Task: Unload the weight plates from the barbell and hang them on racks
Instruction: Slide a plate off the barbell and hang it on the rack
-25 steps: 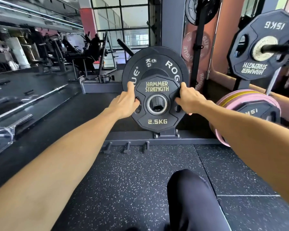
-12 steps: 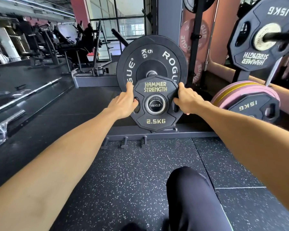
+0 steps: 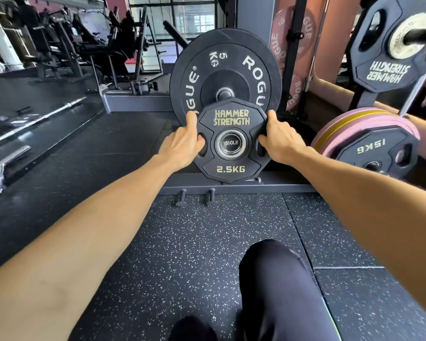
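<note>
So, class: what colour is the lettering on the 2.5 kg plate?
Pale gold on the black 2.5 kg plate, head view.

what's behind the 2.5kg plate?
Directly behind the 2.5KG plate held by left hand and right hand is the 5 kg Rogue plate; its lower part is hidden.

We have a single view, from a wide-angle camera worn on the person's head, looking forward and down along both outstretched forearms. It sits close to the work: the left hand (image 3: 182, 141) and right hand (image 3: 279, 139) meet near the middle of the frame, at arm's length, on the 2.5 kg plate (image 3: 231, 168), with the larger 5 kg plate (image 3: 225, 67) just behind it. Below, we see the speckled rubber floor (image 3: 194, 242) and a dark-clad knee (image 3: 276, 279) at the bottom edge. The wide lens bends the margins, taking in a mirror wall (image 3: 35, 77) to the left and racked plates (image 3: 391, 50) to the right.
</note>
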